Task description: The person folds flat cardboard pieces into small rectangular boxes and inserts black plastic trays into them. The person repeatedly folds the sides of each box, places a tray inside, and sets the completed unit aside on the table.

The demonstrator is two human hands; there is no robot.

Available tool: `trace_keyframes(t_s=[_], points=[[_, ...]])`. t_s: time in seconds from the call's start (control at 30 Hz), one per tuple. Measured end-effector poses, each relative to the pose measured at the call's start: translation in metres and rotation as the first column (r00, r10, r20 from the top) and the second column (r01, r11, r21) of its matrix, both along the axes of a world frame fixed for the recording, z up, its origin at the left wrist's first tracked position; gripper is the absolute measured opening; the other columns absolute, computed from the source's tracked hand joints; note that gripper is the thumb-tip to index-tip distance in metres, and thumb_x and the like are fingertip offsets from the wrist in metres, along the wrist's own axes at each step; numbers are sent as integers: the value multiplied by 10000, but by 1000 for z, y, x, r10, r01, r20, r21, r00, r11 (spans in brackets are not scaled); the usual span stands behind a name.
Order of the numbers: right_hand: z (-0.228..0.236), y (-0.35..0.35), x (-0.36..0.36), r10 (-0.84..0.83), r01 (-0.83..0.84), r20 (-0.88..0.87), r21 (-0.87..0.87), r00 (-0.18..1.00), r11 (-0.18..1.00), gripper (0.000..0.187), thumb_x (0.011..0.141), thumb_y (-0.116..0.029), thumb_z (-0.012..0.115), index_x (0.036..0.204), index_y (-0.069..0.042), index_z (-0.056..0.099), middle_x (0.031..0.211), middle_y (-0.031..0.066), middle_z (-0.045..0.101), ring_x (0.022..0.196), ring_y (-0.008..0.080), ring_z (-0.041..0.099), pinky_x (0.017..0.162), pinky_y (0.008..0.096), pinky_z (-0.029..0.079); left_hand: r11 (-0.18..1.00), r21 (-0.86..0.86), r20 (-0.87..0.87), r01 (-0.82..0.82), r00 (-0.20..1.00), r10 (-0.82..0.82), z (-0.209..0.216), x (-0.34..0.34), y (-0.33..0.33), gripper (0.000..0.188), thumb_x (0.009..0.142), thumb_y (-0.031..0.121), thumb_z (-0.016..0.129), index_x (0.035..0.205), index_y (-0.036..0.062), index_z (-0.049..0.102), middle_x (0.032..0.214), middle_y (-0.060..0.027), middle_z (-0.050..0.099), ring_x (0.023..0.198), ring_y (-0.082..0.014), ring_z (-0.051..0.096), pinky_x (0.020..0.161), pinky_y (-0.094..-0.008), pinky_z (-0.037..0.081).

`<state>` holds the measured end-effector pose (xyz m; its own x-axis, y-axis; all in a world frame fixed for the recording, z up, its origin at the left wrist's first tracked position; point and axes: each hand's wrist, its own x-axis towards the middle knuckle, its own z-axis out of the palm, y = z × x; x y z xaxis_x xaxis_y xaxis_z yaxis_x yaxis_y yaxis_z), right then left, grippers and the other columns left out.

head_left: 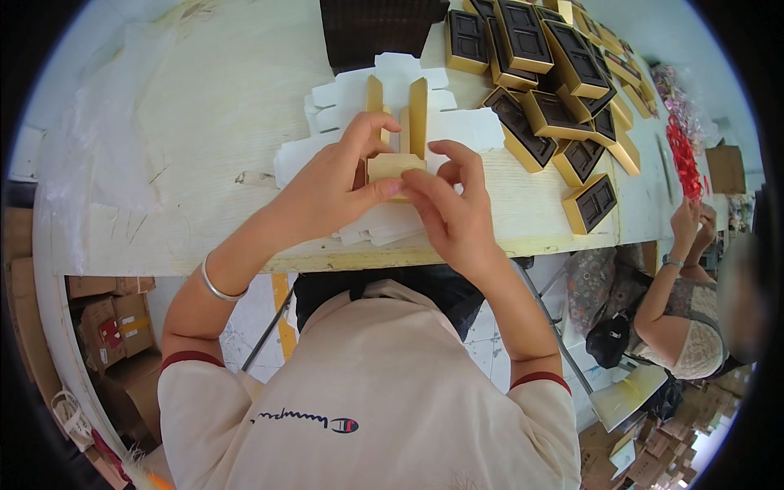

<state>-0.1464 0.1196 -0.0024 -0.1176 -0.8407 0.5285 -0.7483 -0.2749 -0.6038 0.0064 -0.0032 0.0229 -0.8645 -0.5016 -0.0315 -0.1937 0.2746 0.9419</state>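
Note:
In front of me at the table's near side, a part-folded gold cardboard box [395, 167] has two long flaps standing up at its far end. My left hand [327, 188] grips it from the left, the thumb pressed along its near end panel. From the right, my right hand [459, 208] pinches the near corner, its fingers bent and its tips close to my left thumb. Beneath the box lie flat white cardboard blanks [467, 128] with notched edges, spread out in a loose stack. The inside of the box is partly hidden by my fingers.
Gold boxes with black inserts [523, 37] are heaped at the back right. A dark brown block-shaped stack [376, 33] stands behind the blanks. Clear plastic film [106, 139] lies on the left of the table [208, 155]. At far right, another person's hands [688, 224] hold red material.

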Motion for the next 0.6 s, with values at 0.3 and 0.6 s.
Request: trace_keyframes(t_s=[0.3, 0.6], points=[[12, -3, -1, 99, -35, -560, 123, 823, 992, 161, 722, -111, 637, 864, -43, 605, 887, 60, 528, 784, 210, 512, 661, 330, 360, 764, -639, -106, -90, 994, 28, -23, 8, 20, 135, 789, 59, 692, 881, 22, 600, 936, -93, 570, 694, -264, 612, 604, -351, 493], [52, -13, -53, 109, -106, -422, 31, 900, 994, 255, 725, -89, 726, 970, -67, 658, 994, 55, 635, 853, 251, 543, 721, 352, 394, 659, -746, -71, 102, 971, -230, 14, 27, -15, 176, 729, 68, 712, 887, 63, 636, 939, -55, 615, 765, -247, 605, 666, -339, 500]])
